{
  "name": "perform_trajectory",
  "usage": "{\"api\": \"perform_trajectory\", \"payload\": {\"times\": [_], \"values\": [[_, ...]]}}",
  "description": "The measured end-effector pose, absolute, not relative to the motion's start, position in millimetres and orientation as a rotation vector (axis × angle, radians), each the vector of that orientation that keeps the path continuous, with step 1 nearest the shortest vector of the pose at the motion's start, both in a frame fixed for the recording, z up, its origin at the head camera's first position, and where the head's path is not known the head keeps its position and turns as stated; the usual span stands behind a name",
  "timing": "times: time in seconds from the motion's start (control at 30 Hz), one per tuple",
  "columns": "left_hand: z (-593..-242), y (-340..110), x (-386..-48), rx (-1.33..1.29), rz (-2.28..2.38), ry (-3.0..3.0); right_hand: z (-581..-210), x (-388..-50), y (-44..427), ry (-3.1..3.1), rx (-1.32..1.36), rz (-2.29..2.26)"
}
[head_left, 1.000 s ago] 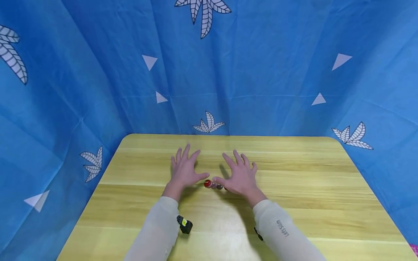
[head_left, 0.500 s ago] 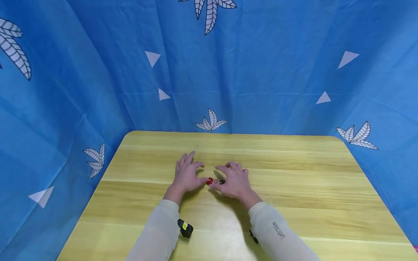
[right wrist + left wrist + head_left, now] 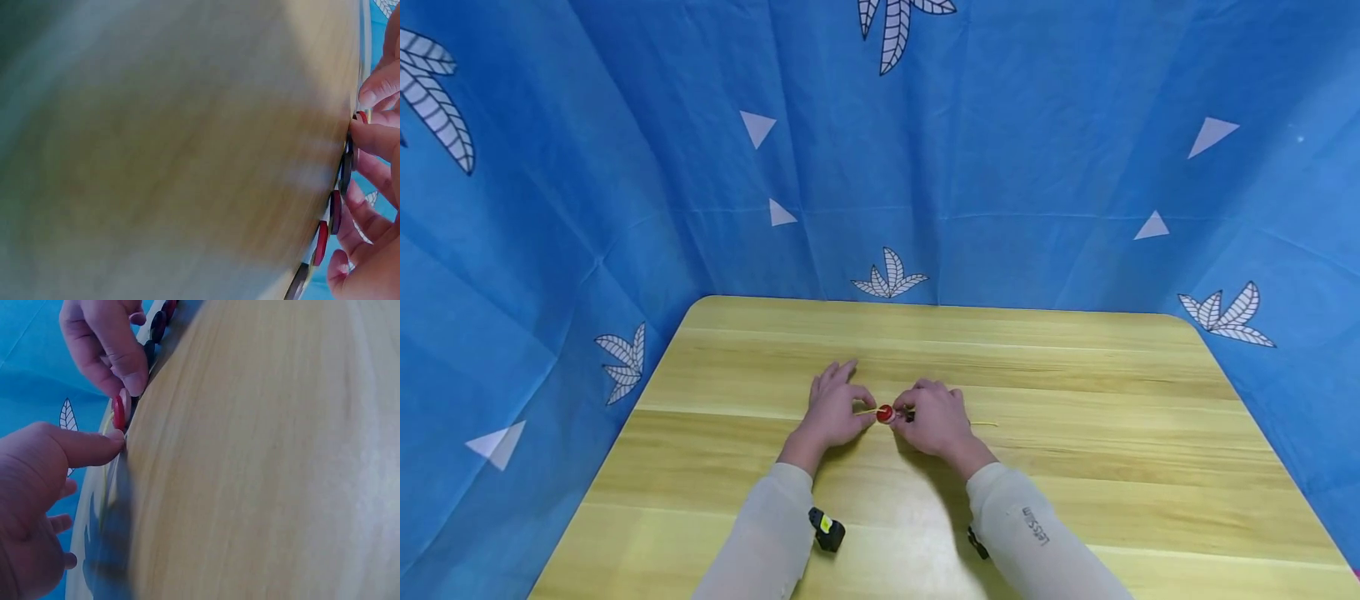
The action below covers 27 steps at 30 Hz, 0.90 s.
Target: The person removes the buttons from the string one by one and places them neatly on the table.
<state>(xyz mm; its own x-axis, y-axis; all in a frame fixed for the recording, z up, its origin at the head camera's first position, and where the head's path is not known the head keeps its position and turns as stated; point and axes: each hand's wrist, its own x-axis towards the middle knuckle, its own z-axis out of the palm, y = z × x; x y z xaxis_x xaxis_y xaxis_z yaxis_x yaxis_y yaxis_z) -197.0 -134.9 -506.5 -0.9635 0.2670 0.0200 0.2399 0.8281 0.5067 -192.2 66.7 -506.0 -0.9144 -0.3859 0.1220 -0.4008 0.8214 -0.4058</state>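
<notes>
A row of several round, button-like discs, in red, pink and black, is threaded on a thin yellow string (image 3: pixel 985 424). At the row's left end, a red button (image 3: pixel 885 414) shows between the two hands. My left hand (image 3: pixel 833 414) pinches the string just left of that button, thumb and index finger together, the other fingers spread. My right hand (image 3: pixel 934 420) holds the row beside the red button with thumb and index finger, covering much of it. A dark button (image 3: pixel 345 173) and a lower red button (image 3: pixel 320 244) show beneath the right fingers in the right wrist view.
The wooden table (image 3: pixel 1075 483) carries the work near its middle. Blue cloth (image 3: pixel 1037 150) with leaf and triangle prints hangs behind it and at both sides. A small black device (image 3: pixel 827 531) sits at the left sleeve.
Both hands, spread wide before, have closed in on the row. The left thumb and index finger now pinch the string, and the right fingers have curled onto the buttons.
</notes>
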Motion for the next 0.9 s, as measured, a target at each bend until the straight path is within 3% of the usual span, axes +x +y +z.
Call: {"api": "perform_trajectory", "payload": {"times": [0.53,0.9], "values": [[-505.0,-131.9,-196.1,0.48,0.807,3.008,-507.2,-195.0,65.4,-2.873,0.686,0.682],[-500.7,-134.0,-199.9,0.623,1.13,2.889,-506.6,-193.2,67.1,-2.785,0.768,0.876]]}}
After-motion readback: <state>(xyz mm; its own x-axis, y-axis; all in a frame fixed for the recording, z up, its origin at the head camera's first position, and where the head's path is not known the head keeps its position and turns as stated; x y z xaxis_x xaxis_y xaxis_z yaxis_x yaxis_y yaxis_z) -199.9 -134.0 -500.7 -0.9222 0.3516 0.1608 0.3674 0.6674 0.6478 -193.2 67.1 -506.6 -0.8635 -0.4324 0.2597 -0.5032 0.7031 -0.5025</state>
